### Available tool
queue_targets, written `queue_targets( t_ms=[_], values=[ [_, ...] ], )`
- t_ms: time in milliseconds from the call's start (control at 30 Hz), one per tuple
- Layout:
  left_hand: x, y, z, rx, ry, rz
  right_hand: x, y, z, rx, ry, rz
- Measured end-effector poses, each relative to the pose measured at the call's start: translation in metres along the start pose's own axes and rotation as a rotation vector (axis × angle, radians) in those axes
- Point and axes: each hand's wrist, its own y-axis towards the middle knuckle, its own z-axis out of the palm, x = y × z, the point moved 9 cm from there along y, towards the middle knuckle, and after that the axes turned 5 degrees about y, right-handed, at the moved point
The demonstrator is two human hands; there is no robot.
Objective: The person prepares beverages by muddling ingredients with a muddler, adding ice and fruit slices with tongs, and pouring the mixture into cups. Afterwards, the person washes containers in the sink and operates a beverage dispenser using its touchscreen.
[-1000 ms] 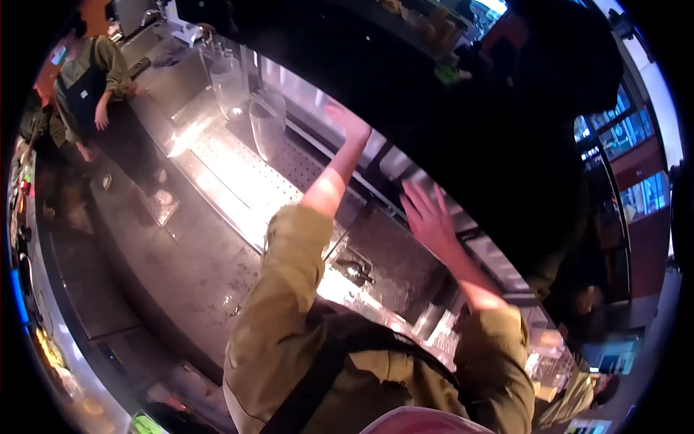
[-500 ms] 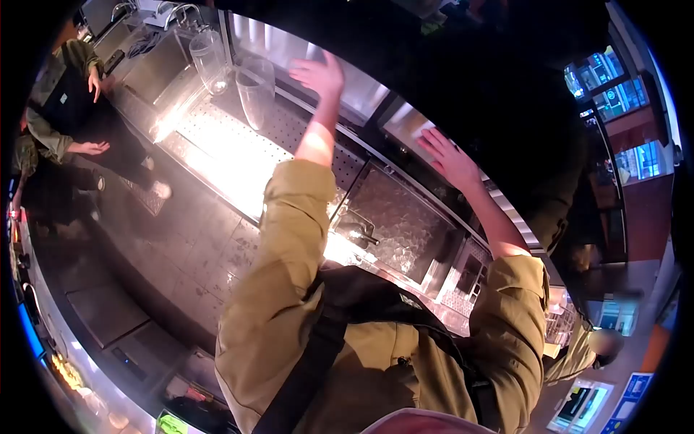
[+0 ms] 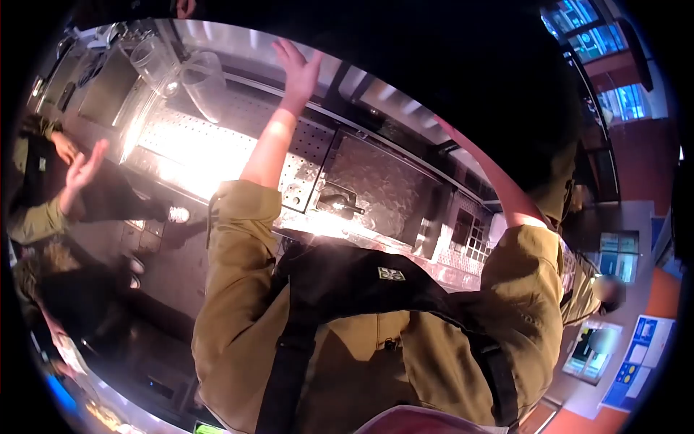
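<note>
My left hand (image 3: 298, 69) is raised over the upper ledge of the steel counter, fingers spread, with nothing in it. Two clear pitchers (image 3: 203, 83) stand to its left on the perforated steel tray (image 3: 238, 124). My right arm reaches up toward the same ledge at the right; its hand (image 3: 446, 127) is mostly lost against the dark edge, so its fingers cannot be made out. Below and between the arms lies an ice bin (image 3: 387, 188) with a black-handled scoop (image 3: 338, 202) at its left side.
Co-workers in dark aprons stand at the left, one with a hand (image 3: 85, 166) raised. Another person (image 3: 578, 296) is at the far right. A black grid rack (image 3: 470, 235) sits right of the ice bin. Lit screens (image 3: 593, 347) show at the right.
The view has turned, so the counter and pitchers sit farther left. My left hand stays raised and spread. My right hand has gone from plainly visible and spread to mostly hidden. Co-workers at the left have moved closer.
</note>
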Motion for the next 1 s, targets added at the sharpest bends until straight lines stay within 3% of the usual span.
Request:
queue_targets(
  t_ms=[67, 167, 200, 267, 300, 333, 400, 467, 500, 567, 633, 700, 767, 867, 900, 1000],
  values=[
    [0.012, 0.014, 0.0, 0.006, 0.023, -0.028, 0.027, -0.031, -0.014, 0.003, 0.073, 0.004],
    [0.012, 0.0, -0.038, -0.253, -0.133, -0.213, 0.059, -0.023, -0.026, -0.066, 0.123, -0.041],
    [-0.015, -0.019, -0.06, -0.354, -0.195, -0.255, 0.064, 0.0, -0.024, -0.101, 0.127, -0.068],
    [-0.108, -0.073, -0.09, -0.59, -0.335, -0.136, 0.068, 0.071, -0.012, -0.151, 0.122, -0.129],
    [-0.129, -0.09, -0.09, -0.658, -0.274, 0.034, 0.067, 0.105, -0.004, -0.154, 0.112, -0.142],
    [-0.14, -0.1, -0.082, -0.615, -0.201, 0.045, 0.063, 0.134, 0.005, -0.137, 0.111, -0.133],
    [-0.103, -0.096, -0.054, -0.612, -0.532, -0.225, 0.048, 0.172, 0.02, -0.094, 0.146, -0.079],
    [-0.036, -0.065, -0.003, -0.405, -0.561, -0.286, 0.034, 0.172, 0.028, -0.08, 0.269, 0.014],
    [-0.017, -0.037, 0.002, -0.373, -0.087, -0.002, 0.028, 0.168, 0.032, -0.086, 0.32, 0.053],
    [-0.008, 0.009, -0.002, -0.295, 0.281, 0.241, 0.027, 0.153, 0.051, -0.118, 0.471, 0.175],
    [0.001, 0.047, -0.052, -0.197, 0.063, 0.193, 0.028, 0.126, 0.086, -0.181, 0.695, 0.372],
    [0.016, 0.057, -0.063, -0.213, -0.669, -0.008, 0.031, 0.114, 0.153, -0.214, 1.142, 0.665],
    [0.025, 0.031, -0.06, -0.468, -0.628, -0.019, 0.048, 0.121, 0.22, -0.225, 1.486, 0.854],
    [-0.038, -0.038, -0.003, -0.595, 0.241, 0.074, 0.037, 0.163, 0.246, -0.266, 1.443, 0.758],
    [-0.035, -0.044, 0.011, -0.593, 0.287, 0.044, 0.033, 0.158, 0.238, -0.281, 1.283, 0.69],
    [0.004, -0.017, 0.015, -0.492, 0.194, -0.064, 0.009, 0.121, 0.284, -0.365, 1.058, 0.8]
  ],
)
